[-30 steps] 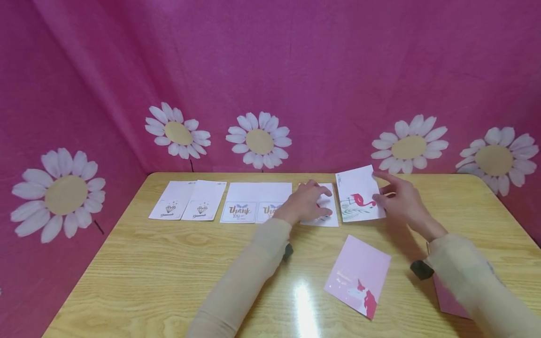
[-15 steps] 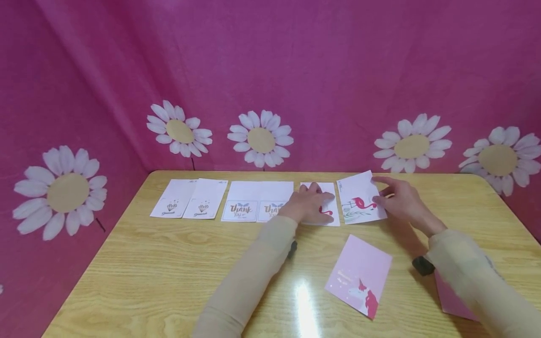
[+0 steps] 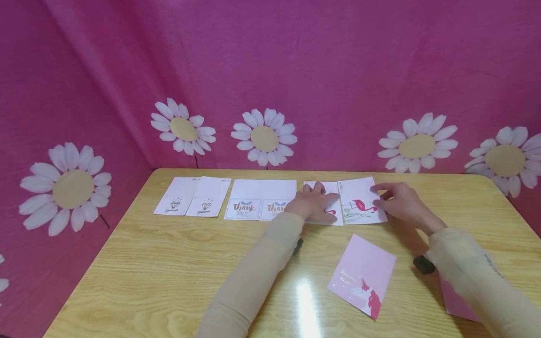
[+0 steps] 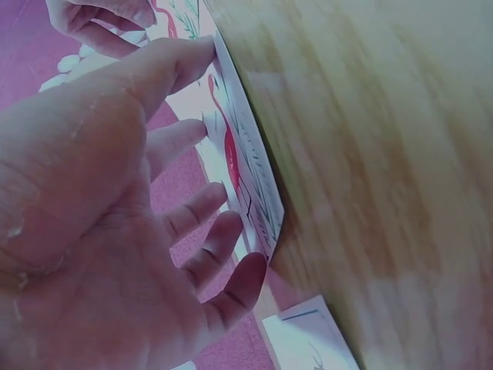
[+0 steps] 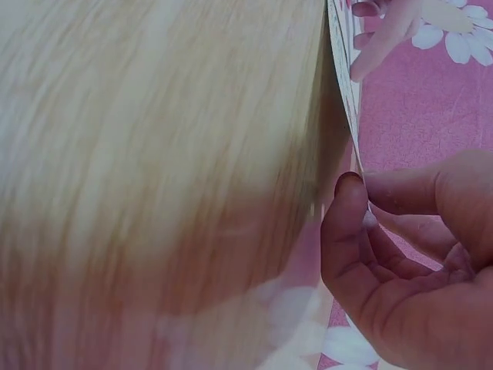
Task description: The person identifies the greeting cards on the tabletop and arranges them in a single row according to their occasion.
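Note:
In the head view, two white flamingo cards lie side by side at the back right of the wooden table. My left hand (image 3: 312, 205) spreads over the left flamingo card (image 3: 331, 188); in the left wrist view, its fingertips touch that flamingo card (image 4: 233, 158), fingers apart and not curled round it. My right hand (image 3: 403, 206) pinches the right edge of the other flamingo card (image 3: 358, 199) between thumb and fingers. From the right wrist camera, this card (image 5: 348, 100) appears nearly edge-on. The left hand hides part of the left card's picture.
Two diamond cards (image 3: 207, 199) and two "Thank you" cards (image 3: 243, 199) continue the row leftward. Nearer the front lies a pink unicorn card (image 3: 363, 277). Another pink card (image 3: 458, 303) is partly under the right sleeve. A flowered pink cloth (image 3: 329, 84) hangs behind the table (image 3: 169, 272).
The right flamingo card, tilted and raised a second ago, has come down almost level beside the left one. My left hand has settled on the left card, its fingers spread.

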`<state>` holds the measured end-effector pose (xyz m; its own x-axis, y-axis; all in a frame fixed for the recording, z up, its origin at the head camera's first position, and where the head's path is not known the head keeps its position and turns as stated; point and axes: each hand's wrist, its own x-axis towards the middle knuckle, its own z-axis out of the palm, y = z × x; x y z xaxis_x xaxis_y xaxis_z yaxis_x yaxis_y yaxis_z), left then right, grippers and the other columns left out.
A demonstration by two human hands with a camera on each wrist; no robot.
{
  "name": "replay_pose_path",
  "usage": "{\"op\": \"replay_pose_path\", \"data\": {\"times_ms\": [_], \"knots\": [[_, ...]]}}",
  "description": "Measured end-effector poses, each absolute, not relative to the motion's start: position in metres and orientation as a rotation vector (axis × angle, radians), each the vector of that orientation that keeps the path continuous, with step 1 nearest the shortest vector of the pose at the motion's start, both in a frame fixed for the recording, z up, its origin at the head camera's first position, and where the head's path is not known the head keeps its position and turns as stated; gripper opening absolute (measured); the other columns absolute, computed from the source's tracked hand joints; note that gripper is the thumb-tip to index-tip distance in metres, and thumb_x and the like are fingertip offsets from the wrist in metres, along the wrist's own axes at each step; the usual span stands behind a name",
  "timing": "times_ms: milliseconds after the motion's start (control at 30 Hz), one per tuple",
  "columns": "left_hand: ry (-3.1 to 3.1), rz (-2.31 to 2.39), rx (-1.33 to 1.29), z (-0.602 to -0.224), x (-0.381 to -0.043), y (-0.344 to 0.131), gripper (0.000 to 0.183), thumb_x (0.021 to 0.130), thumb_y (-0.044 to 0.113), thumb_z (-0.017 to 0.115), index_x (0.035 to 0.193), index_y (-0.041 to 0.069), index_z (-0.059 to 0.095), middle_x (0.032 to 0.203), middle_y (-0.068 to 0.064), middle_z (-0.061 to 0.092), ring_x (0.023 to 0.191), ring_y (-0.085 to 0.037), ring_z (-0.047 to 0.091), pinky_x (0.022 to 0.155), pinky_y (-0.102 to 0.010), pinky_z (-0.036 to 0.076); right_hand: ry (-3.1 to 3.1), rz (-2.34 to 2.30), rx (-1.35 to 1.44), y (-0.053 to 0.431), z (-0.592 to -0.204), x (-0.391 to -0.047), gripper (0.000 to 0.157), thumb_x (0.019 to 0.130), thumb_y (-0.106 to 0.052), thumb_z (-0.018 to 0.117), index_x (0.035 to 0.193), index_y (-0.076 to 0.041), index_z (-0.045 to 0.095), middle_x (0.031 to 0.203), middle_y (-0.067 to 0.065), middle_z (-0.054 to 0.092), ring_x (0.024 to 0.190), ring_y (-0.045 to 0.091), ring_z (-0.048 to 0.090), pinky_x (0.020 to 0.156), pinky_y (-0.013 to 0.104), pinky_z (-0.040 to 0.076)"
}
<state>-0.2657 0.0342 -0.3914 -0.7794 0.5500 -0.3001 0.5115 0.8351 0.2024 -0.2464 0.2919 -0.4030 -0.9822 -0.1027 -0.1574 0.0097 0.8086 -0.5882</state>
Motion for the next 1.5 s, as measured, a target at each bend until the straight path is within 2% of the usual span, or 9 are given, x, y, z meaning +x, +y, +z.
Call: {"op": "replay_pose_path", "data": {"times_ms": [733, 1167, 1233, 1333, 1500], "knots": [[2.658, 0.111, 0.787, -0.392, -0.265, 0.039, 0.066, 0.099, 0.046, 0.058, 0.159, 0.04, 0.032, 0.151, -0.005, 0.037, 0.122, -0.024, 0.04, 0.102, -0.038, 0.044, 2.805, -0.835, -0.078, 0.286, -0.41, -0.247, 0.058, 0.094, -0.026, 0.073, 0.142, 0.001, 0.056, 0.115, 0.025, 0.063, 0.098, 0.033, 0.055, 0.074, 0.028, 0.049], [2.682, 0.107, 0.769, -0.388, -0.264, 0.042, 0.063, 0.097, 0.043, 0.061, 0.156, 0.04, 0.038, 0.149, -0.005, 0.039, 0.126, -0.025, 0.042, 0.106, -0.042, 0.044, 2.858, -0.72, -0.153, 0.278, -0.409, -0.247, 0.057, 0.092, -0.02, 0.075, 0.14, 0.005, 0.056, 0.102, 0.023, 0.066, 0.085, 0.028, 0.057, 0.066, 0.028, 0.049], [2.687, 0.104, 0.758, -0.387, -0.264, 0.043, 0.063, 0.097, 0.043, 0.062, 0.155, 0.041, 0.039, 0.15, -0.004, 0.04, 0.127, -0.025, 0.042, 0.107, -0.042, 0.045, 2.864, -0.697, -0.156, 0.277, -0.409, -0.247, 0.056, 0.092, -0.019, 0.075, 0.139, 0.005, 0.056, 0.101, 0.023, 0.066, 0.082, 0.027, 0.057, 0.064, 0.029, 0.049], [2.692, 0.101, 0.742, -0.385, -0.263, 0.044, 0.063, 0.097, 0.043, 0.063, 0.155, 0.041, 0.04, 0.15, -0.004, 0.039, 0.128, -0.025, 0.042, 0.108, -0.043, 0.044, 2.903, -0.649, -0.2, 0.276, -0.409, -0.248, 0.052, 0.091, -0.017, 0.075, 0.135, 0.006, 0.06, 0.103, 0.025, 0.066, 0.085, 0.029, 0.056, 0.067, 0.034, 0.049], [2.697, 0.1, 0.734, -0.385, -0.261, 0.045, 0.063, 0.096, 0.043, 0.064, 0.155, 0.041, 0.04, 0.15, -0.004, 0.04, 0.128, -0.025, 0.042, 0.108, -0.044, 0.044, 2.967, -0.578, -0.291, 0.277, -0.41, -0.248, 0.045, 0.09, -0.016, 0.076, 0.127, 0.007, 0.066, 0.091, 0.017, 0.062, 0.085, 0.029, 0.052, 0.07, 0.036, 0.044]]}}
